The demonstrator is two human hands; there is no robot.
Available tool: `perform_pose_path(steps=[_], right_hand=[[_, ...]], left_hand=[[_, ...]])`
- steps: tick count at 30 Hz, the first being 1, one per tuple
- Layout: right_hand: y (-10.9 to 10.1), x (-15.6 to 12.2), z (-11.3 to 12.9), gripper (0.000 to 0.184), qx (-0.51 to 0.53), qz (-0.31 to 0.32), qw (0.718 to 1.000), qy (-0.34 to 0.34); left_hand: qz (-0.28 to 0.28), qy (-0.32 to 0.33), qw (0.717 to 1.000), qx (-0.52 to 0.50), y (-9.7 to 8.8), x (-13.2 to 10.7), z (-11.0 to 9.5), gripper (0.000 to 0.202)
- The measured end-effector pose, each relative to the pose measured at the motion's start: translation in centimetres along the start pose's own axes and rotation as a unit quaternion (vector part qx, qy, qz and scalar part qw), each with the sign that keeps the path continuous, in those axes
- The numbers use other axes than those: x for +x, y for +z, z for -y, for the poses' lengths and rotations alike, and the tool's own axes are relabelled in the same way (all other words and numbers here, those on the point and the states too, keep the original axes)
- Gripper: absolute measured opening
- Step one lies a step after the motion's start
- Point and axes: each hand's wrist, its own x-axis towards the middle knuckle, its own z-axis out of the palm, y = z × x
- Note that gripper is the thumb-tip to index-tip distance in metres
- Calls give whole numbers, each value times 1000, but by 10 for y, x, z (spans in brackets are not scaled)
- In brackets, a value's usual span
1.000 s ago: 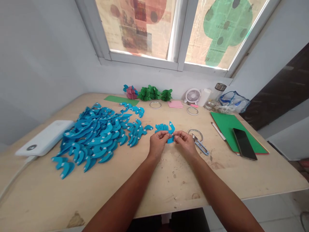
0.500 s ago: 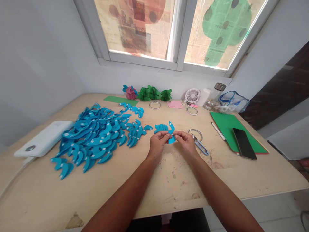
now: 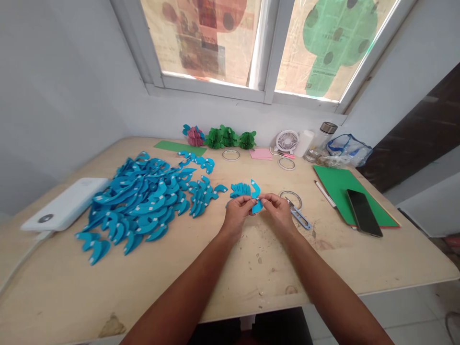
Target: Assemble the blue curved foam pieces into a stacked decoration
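My left hand point(image 3: 235, 214) and right hand point(image 3: 279, 214) meet over the desk point(image 3: 251, 273), a little to the right of the big heap of blue paper cut-outs point(image 3: 143, 201). Between them I hold one blue paper crescent point(image 3: 256, 207). The fingers of each hand are pressed together on it, the left pinching its left end and the right its right end. I cannot tell whether it touches the desk.

Also right of the heap, and just apart from its edge, lies a small fanned stack of blue pieces point(image 3: 241, 189). Farther right of the heap, past my right hand, are the thread snips point(image 3: 299, 218) and a tape ring point(image 3: 290, 195). Well to the right of the heap, a black phone point(image 3: 362, 213) rests on a green sheet point(image 3: 338, 184). A white power bank point(image 3: 64, 205) lies against the heap's left edge.
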Motion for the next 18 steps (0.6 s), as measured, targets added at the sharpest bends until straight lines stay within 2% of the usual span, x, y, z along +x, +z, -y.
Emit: perform_pose_path(steps=[7, 18], right_hand=[[0, 0, -1, 19, -15, -5, 1000, -6], [0, -2, 2, 17, -88, -26, 994, -58]], left_hand=[[-7, 14, 1000, 6, 2, -1, 0, 20], [-8, 2, 1000, -28, 4, -4, -2, 24]])
